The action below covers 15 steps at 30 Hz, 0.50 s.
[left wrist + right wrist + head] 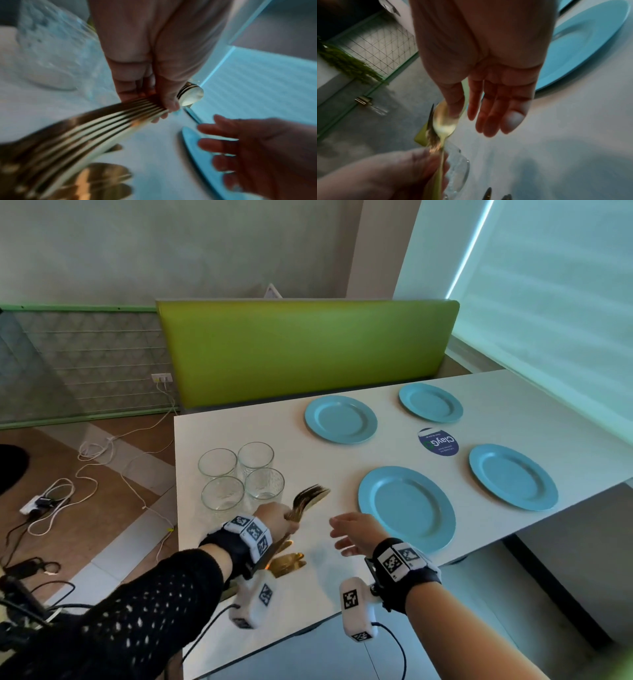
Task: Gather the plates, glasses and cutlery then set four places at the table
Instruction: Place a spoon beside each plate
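My left hand (277, 517) grips a bundle of gold cutlery (308, 498) above the white table (260, 433), its fork heads fanned out past the fingers. The wrist view shows the same cutlery bundle (106, 121) running under the curled fingers (164, 102). More gold cutlery (289, 563) lies on the table below that wrist. My right hand (346, 534) hovers open just right of the bundle, fingers straight (494, 116), holding nothing. Several blue plates lie spread out; the nearest plate (407, 508) is beside my right hand. Several clear glasses (241, 477) stand clustered left of the cutlery.
A round blue sticker (438, 441) sits between the plates. A green bench back (308, 350) runs behind the table. White cables (92, 470) and a power strip lie on the floor to the left. A bright blind (548, 302) fills the right side.
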Each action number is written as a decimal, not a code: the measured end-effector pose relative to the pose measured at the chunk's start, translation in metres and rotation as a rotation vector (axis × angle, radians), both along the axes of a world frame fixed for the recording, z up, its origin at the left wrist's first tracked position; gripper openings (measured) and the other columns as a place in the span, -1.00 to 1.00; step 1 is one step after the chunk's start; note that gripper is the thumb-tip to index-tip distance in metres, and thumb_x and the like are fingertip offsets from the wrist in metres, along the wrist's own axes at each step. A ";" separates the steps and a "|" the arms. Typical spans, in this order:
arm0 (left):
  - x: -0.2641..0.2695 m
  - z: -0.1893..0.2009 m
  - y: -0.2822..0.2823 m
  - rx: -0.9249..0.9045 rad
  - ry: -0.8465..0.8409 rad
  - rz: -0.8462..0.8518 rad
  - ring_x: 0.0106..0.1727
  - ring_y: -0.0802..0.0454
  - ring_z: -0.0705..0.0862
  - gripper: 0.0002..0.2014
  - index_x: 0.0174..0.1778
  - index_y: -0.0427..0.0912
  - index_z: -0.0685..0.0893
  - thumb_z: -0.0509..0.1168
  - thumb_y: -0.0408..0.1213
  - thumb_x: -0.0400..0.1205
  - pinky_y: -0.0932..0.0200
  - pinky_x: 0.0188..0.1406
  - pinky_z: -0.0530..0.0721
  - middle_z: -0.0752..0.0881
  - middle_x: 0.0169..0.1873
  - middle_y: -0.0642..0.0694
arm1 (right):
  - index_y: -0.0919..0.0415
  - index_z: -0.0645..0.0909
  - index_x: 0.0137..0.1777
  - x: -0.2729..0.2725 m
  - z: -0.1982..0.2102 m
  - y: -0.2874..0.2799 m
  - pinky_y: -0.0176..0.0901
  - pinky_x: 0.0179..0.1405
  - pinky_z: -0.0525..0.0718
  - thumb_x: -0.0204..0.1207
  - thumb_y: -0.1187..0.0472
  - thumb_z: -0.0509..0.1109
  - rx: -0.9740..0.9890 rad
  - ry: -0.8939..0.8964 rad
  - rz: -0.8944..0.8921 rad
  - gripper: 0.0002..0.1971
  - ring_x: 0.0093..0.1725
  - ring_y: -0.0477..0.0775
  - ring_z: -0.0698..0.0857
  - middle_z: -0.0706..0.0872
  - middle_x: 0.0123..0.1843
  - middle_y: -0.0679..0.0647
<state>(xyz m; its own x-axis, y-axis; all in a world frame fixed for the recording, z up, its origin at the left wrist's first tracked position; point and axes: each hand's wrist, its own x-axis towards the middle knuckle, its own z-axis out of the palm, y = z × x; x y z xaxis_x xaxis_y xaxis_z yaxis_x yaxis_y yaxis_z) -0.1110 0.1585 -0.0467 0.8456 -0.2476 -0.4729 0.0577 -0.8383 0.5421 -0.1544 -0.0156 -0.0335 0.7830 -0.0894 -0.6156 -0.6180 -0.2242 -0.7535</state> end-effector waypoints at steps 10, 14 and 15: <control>0.008 0.018 -0.064 -0.616 0.252 0.122 -0.15 -0.06 0.67 -0.85 -0.25 -0.11 0.66 0.33 -0.40 0.60 -0.08 0.22 0.63 0.70 -0.27 -0.10 | 0.14 0.59 -0.18 0.003 0.031 -0.016 -0.27 -0.43 0.60 0.69 0.19 0.20 0.190 -0.087 -0.147 -0.78 -0.47 -0.02 0.54 0.60 -0.33 0.06; 0.011 0.017 -0.085 -0.702 0.313 0.109 -0.22 -0.03 0.70 -0.90 -0.19 -0.15 0.68 0.33 -0.40 0.61 -0.03 0.08 0.69 0.73 -0.26 -0.13 | 0.17 0.61 -0.07 0.002 0.029 -0.035 -0.24 -0.40 0.62 0.67 0.20 0.24 0.214 -0.092 -0.250 -0.85 -0.46 -0.02 0.52 0.60 -0.33 0.05; 0.013 0.016 -0.091 -0.713 0.324 0.122 -0.26 0.00 0.69 -0.89 -0.20 -0.16 0.67 0.31 -0.42 0.61 0.05 -0.03 0.71 0.72 -0.29 -0.12 | 0.18 0.62 -0.04 0.004 0.026 -0.040 -0.25 -0.41 0.62 0.66 0.19 0.25 0.213 -0.100 -0.281 -0.86 -0.45 -0.02 0.52 0.61 -0.32 0.06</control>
<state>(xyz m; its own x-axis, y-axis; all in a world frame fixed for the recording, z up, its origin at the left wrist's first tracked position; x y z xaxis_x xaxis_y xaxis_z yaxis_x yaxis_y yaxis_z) -0.0982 0.0671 -0.0303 0.7339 -0.4974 -0.4626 0.3737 -0.2731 0.8865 -0.1505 -0.0557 -0.0075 0.8035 -0.1876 -0.5650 -0.5539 0.1123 -0.8250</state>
